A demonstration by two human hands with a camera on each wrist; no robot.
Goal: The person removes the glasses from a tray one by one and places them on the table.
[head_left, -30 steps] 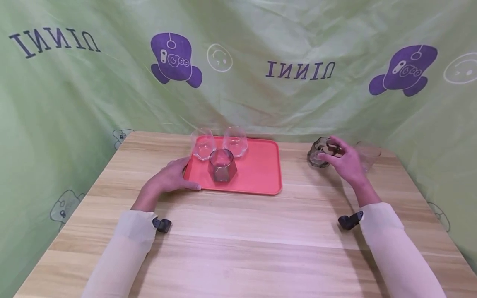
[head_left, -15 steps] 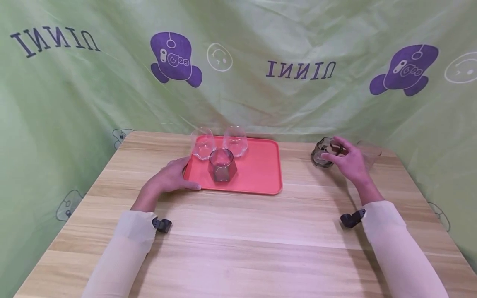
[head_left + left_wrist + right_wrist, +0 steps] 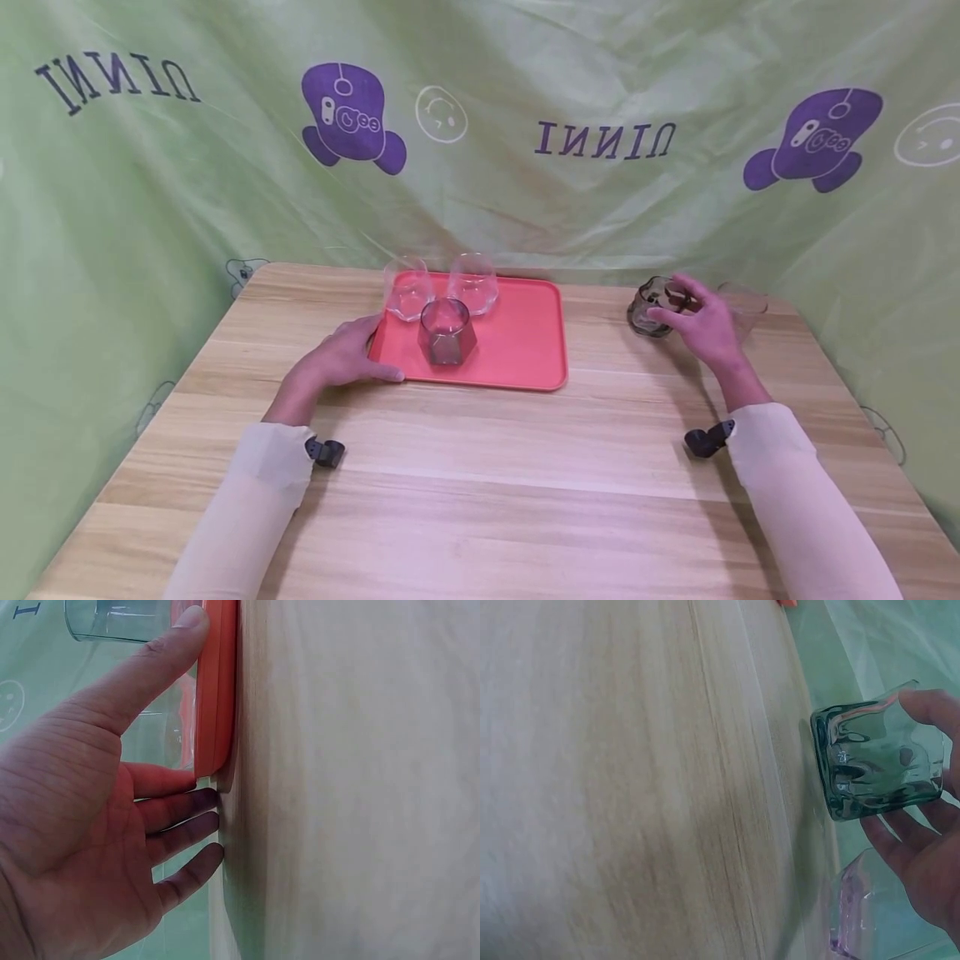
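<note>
In the head view my left hand (image 3: pixel 337 358) lies at the left end of a red tray (image 3: pixel 517 342). Its thumb touches the tray's front rim, and the left wrist view shows the other fingers fairly straight beside the tray corner. Two clear glasses (image 3: pixel 408 300) and a smoky grey glass (image 3: pixel 448 337) stand upright on the tray. To the right, my right hand (image 3: pixel 705 325) holds a second smoky glass (image 3: pixel 877 761) with wavy walls, thumb on one side and fingers on the other. Whether its base touches the table, I cannot tell.
A faint pinkish clear glass (image 3: pixel 746 308) stands just right of my right hand, partly hidden by it. The wooden table (image 3: pixel 480 483) ends at a green printed curtain (image 3: pixel 480 208) along the back and sides.
My right hand and the wavy smoky glass have shifted slightly to the right, mostly in the first half second. My left hand, the tray and its glasses have stayed in place.
</note>
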